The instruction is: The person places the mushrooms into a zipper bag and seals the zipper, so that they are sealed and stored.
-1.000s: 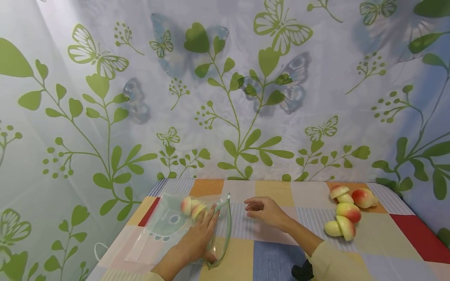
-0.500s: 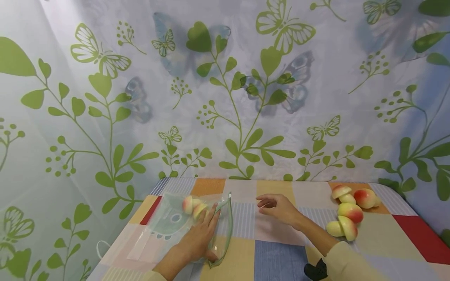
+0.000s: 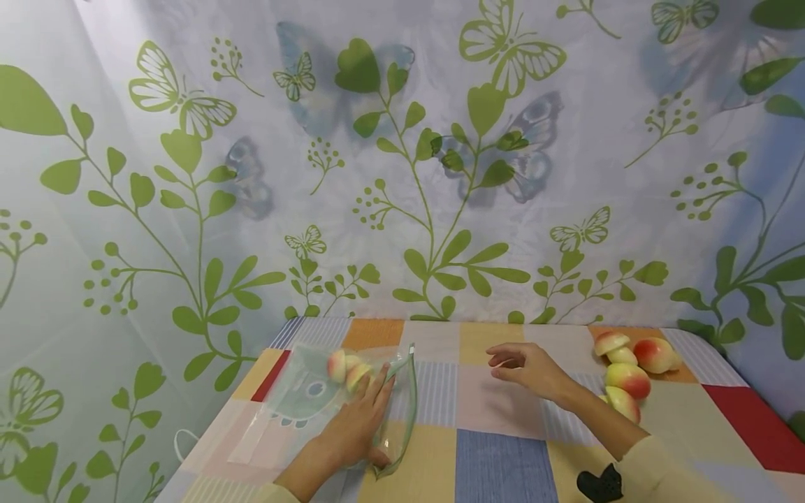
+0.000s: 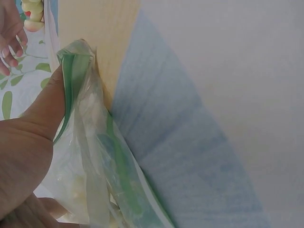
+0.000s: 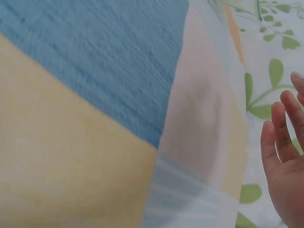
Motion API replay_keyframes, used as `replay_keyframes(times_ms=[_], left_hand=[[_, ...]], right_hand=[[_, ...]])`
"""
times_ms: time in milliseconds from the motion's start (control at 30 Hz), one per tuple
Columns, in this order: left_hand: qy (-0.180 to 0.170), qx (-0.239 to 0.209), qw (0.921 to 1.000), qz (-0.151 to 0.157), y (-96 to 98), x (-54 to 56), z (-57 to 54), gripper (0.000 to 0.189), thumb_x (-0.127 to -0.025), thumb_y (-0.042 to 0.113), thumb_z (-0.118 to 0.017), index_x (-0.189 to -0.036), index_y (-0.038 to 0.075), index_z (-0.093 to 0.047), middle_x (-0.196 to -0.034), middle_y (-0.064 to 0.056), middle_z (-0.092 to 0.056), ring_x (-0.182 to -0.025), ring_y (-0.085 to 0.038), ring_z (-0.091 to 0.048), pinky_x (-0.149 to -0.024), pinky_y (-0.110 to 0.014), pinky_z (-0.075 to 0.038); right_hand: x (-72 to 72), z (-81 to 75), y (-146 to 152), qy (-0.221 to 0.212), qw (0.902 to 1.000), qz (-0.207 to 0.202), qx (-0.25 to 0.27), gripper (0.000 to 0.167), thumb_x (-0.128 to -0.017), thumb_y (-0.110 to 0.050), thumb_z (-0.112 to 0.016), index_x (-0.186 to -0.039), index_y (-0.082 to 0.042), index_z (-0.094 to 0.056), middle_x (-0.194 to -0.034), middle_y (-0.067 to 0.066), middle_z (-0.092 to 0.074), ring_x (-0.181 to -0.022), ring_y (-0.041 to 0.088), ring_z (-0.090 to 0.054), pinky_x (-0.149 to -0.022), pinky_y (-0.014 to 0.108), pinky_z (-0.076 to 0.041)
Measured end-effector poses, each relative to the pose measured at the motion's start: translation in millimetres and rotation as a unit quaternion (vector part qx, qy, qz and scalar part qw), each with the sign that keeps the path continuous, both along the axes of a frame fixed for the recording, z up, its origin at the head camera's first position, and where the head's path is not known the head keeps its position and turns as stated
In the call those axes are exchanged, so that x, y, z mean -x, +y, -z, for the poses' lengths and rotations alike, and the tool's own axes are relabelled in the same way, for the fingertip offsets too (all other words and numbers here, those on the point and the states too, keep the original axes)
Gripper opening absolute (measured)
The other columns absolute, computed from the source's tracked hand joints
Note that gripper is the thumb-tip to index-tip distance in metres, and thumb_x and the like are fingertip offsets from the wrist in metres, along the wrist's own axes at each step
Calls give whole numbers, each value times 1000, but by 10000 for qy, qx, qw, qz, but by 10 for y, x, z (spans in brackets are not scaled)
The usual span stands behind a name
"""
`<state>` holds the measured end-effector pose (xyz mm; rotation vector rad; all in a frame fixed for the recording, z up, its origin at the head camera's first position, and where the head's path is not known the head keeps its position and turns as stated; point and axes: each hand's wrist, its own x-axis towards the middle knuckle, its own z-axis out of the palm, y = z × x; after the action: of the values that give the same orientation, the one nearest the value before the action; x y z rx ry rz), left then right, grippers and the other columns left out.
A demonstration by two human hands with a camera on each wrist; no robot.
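Observation:
A clear plastic zip bag with a green-edged mouth and a printed cartoon face lies at the left of the table. Yellow-and-red toy mushrooms show through its film. My left hand rests on the bag at its mouth, fingers straight and spread. In the left wrist view the thumb stretches against the green strip at the mouth's corner. My right hand hovers over the table's middle, fingers loosely bent and holding nothing. Several more toy mushrooms lie to its right, one partly hidden by the forearm.
A patchwork cloth covers the table. Behind it hangs a curtain printed with leaves and butterflies. A black object sits by the right sleeve. A white loop shows off the table's left edge.
My right hand has moved right, away from the bag and toward the loose mushrooms, its forearm now covering part of one. The left hand and the bag have stayed in place.

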<state>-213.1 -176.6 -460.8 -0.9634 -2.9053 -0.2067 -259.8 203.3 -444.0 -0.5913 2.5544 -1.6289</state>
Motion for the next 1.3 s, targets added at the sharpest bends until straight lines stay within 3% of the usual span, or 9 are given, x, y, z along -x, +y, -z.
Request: replay_keyframes(times_ms=[433,733,1033,1200,1300], left_hand=[[-20,-16,10000,-10,18,-2,3,139,-57,46,-101,-162,0,-23,-171,-17,-8,-147,-53,-26,-77,-72,-52],[25,5,10000,1,-2,2,11,138,-57,46,-100,-161,-1,-23,-171,-20,-9,-146,-54,-26,-77,-72,-52],[92,-27,9999,71,-53,23,12,139,-57,46,-99,-162,-2,-21,-170,-21,-8,-145,-56,-25,-77,-71,-53],[36,-48,10000,71,-41,26,33,139,-57,45,-99,-162,-2,-21,-171,-21,-8,-146,-56,-24,-76,-72,-52],[-30,-115,9999,88,-21,15,28,138,-57,43,-100,-161,-2,-22,-171,-20,-8,-146,-56,-24,-76,-74,-51]], right_hand=[[-54,-171,509,249,9988,259,-339,49,-98,-21,-74,-138,4,-61,-120,15,-70,-109,30,-68,-84,32,-57],[-97,-246,896,485,9943,667,-672,50,-98,-19,-74,-139,6,-59,-121,19,-70,-109,34,-68,-82,26,-57],[-147,-304,1307,285,9829,1432,-1125,59,-99,-33,-72,-141,6,-58,-124,21,-69,-108,32,-69,-79,26,-56],[-182,-334,1531,441,9722,1828,-1397,58,-99,-38,-71,-138,5,-60,-125,24,-68,-112,42,-65,-75,22,-52],[-200,-341,1668,395,9696,1904,-1487,62,-101,-38,-69,-142,6,-56,-129,30,-64,-116,48,-61,-73,27,-54]])
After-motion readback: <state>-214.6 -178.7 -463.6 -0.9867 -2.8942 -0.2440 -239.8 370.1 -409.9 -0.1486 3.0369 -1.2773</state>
